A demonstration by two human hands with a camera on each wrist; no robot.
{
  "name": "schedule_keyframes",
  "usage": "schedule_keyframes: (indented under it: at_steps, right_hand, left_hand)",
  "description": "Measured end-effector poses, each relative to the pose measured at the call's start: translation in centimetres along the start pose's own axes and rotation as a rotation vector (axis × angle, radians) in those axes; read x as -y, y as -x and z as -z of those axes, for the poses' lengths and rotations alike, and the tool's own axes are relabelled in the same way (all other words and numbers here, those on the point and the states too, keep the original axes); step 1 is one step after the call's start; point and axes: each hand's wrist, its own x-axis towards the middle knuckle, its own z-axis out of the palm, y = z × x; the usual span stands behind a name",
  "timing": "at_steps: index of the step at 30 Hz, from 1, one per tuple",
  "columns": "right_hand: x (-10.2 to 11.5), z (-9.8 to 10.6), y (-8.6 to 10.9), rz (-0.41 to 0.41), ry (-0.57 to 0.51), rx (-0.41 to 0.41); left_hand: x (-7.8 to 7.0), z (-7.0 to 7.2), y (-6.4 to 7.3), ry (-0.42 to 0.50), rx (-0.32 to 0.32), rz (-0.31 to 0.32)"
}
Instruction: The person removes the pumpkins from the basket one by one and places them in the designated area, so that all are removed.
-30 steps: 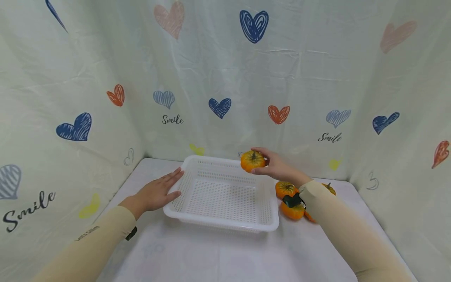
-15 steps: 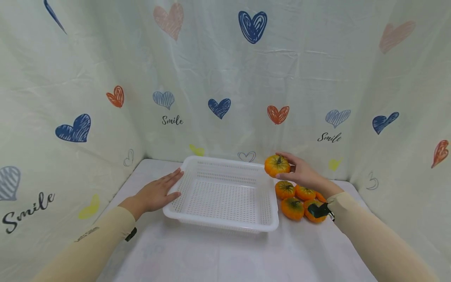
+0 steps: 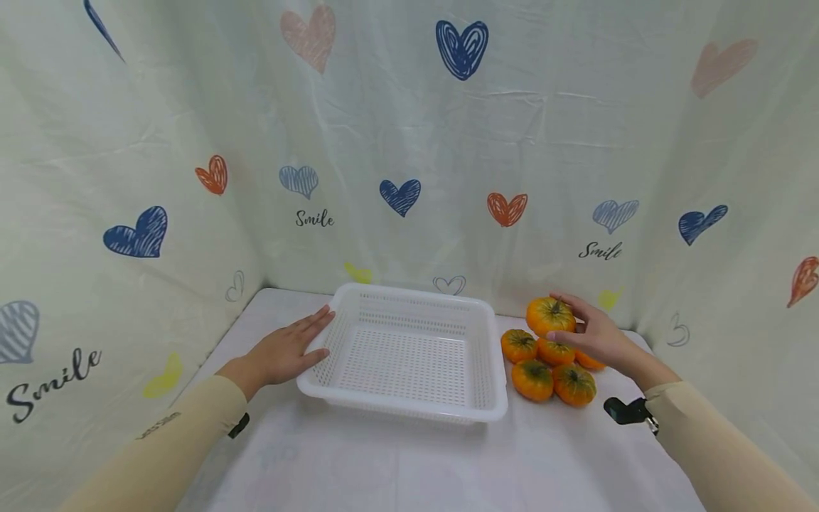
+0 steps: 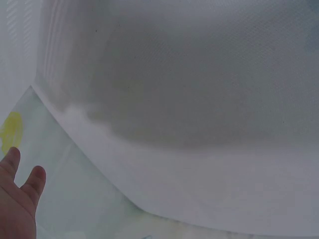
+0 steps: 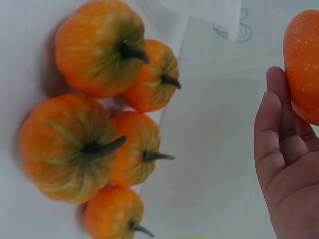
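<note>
My right hand point(image 3: 595, 331) grips a small orange pumpkin point(image 3: 549, 316) with a short dark stem, thumb on the near side and fingers behind. It is held above a cluster of several pumpkins point(image 3: 532, 380) on the table. In the right wrist view the held pumpkin point(image 5: 304, 64) is cut off by the frame edge. My left hand point(image 3: 281, 352) rests with straight fingers on the left rim of a white perforated plastic basket point(image 3: 403, 411). No items show inside the basket. The left wrist view shows only part of the left hand point(image 4: 20, 199).
A white cloth covers the table point(image 3: 358, 469). The basket stands in the middle, with the pumpkin cluster close to its right side. A curtain point(image 3: 397, 107) printed with hearts and "Smile" hangs behind and along both sides.
My right hand has carried the pumpkin rightward and lower, from above the basket's far right side to over the cluster. The left hand and basket have stayed put.
</note>
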Motion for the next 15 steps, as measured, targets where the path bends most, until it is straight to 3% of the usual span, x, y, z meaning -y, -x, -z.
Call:
schedule_keyframes:
  at_steps: [15]
  right_hand:
    - [-4.1,0.9,3.9,-0.091,0.035,-0.041]
  left_hand:
    - [0.2,-0.2,-0.1,-0.005,-0.003,-0.001]
